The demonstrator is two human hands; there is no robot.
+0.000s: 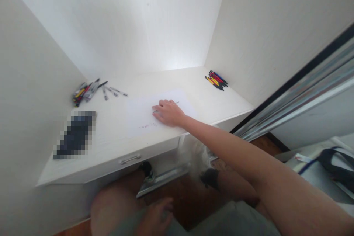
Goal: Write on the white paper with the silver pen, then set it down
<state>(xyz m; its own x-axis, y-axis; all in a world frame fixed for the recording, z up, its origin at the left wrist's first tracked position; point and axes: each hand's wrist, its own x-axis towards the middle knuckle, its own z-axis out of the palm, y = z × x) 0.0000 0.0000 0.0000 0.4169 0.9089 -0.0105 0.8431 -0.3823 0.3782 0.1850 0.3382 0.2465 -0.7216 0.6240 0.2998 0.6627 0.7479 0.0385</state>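
1. Pen [173,103] lies on the paper sheet [143,116] mid-desk, mostly hidden under the right hand [167,112], whose fingers press flat over it.
2. Left hand [157,218] rests blurred on the thigh; its grip is unclear.
3. Pixelated dark object [74,135] unreadable.

Bright glare washes the back wall [155,25] white, the whole view soft, edges stretched and bowed.

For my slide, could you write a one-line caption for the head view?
Right hand rests on a pen over white paper on a white desk; left hand on knee.
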